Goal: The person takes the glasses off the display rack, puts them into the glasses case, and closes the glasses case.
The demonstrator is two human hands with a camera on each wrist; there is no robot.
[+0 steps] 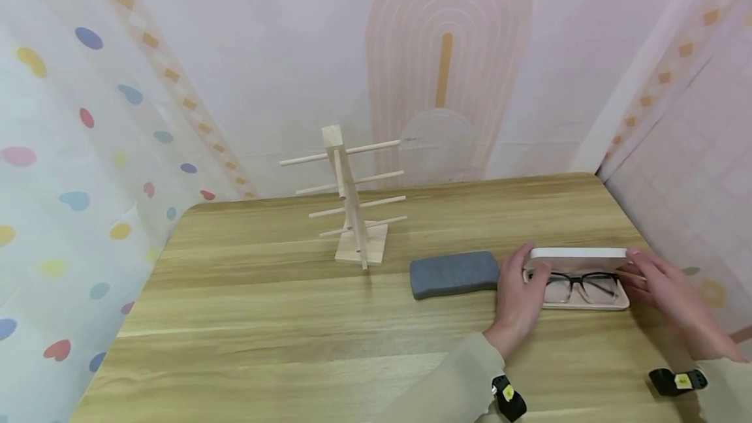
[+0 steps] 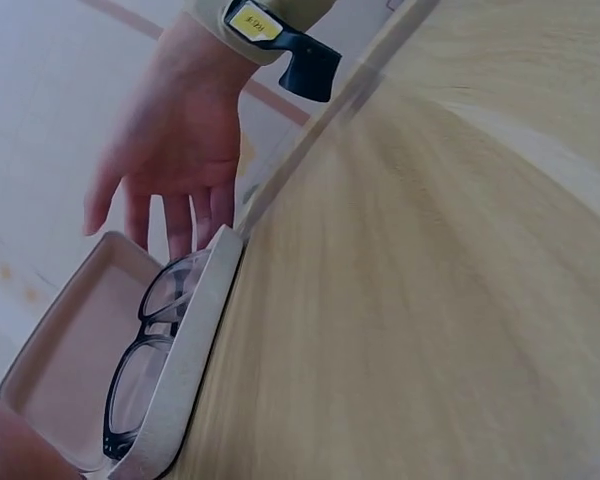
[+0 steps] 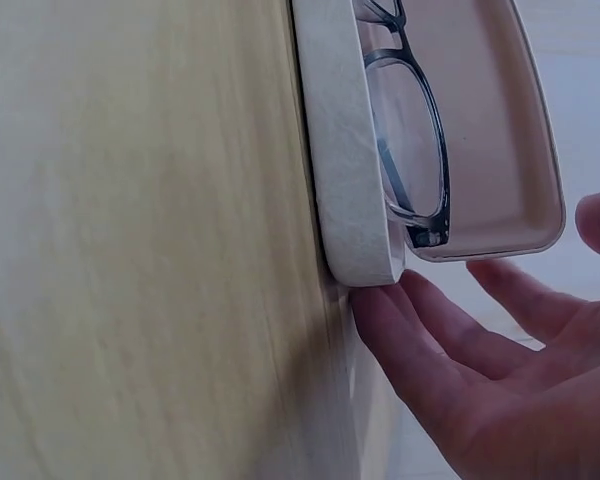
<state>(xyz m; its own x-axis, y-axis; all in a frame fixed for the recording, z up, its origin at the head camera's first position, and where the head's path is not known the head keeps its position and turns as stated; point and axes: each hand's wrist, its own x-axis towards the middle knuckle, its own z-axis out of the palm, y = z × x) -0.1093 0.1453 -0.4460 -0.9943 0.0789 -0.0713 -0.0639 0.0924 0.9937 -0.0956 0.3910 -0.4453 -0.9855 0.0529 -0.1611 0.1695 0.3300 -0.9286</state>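
A white glasses case (image 1: 587,306) with a pinkish lining sits with its lid (image 1: 578,253) raised, toward the right of the table. Black-framed glasses (image 1: 578,278) with clear lower rims lie inside it. My left hand (image 1: 519,299) grips the case's left end, thumb by the glasses and fingers toward the lid. At the other end is my right hand (image 1: 664,289); the right wrist view has its fingertips (image 3: 385,300) against the end of the case, fingers loosely extended. Just left of my left hand lies a closed grey glasses case (image 1: 454,274).
Farther back and left stands a wooden rack (image 1: 351,201) with several thin pegs sticking out to both sides. The wooden table (image 1: 247,318) ends at a patterned curtain (image 1: 282,51) behind, with more curtain at the left and right.
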